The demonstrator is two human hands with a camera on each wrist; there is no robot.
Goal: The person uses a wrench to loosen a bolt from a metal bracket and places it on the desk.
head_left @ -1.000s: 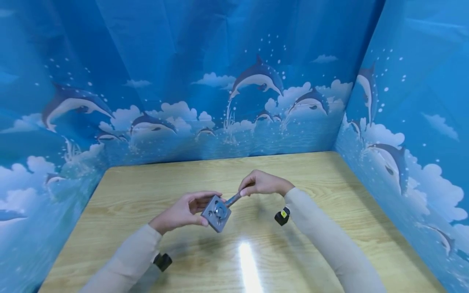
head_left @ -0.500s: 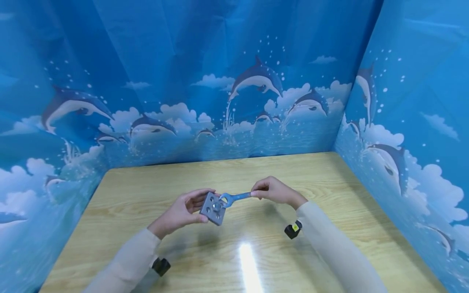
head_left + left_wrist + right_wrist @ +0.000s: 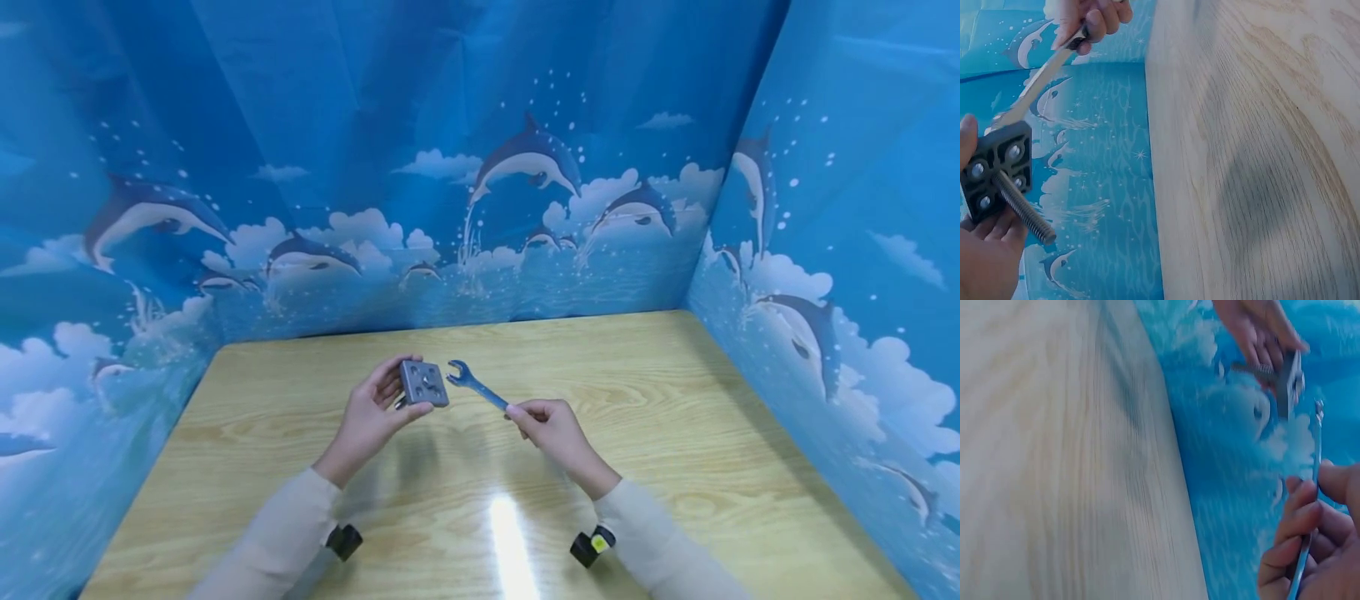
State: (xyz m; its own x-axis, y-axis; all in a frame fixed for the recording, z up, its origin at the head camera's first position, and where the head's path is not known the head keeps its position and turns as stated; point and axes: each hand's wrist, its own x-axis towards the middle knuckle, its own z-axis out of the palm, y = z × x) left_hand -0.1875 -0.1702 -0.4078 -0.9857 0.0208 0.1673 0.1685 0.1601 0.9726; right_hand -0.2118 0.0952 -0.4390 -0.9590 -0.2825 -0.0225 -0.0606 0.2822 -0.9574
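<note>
My left hand (image 3: 367, 421) holds a grey square plate (image 3: 419, 390) above the table, thumb on its near edge. The plate's face has several holes and a bolt head at the centre. In the left wrist view, the threaded bolt shank (image 3: 1025, 207) sticks out from the plate's back. My right hand (image 3: 557, 435) pinches a combination wrench (image 3: 483, 391) by its lower part. Its open-ended jaw points toward the plate, a small gap apart. The wrench's other end is hidden in the right hand.
A wood-grain table (image 3: 600, 367) lies beneath both hands. Blue dolphin-print curtains (image 3: 360, 167) stand behind it and along its sides. A black wrist camera (image 3: 344, 542) hangs below the left forearm, and another black camera (image 3: 583, 550) below the right.
The wrench's ring end was over the bolt head, then came away. Now the wrench is turned end for end, open end toward the plate. The left hand has moved up and left with the plate.
</note>
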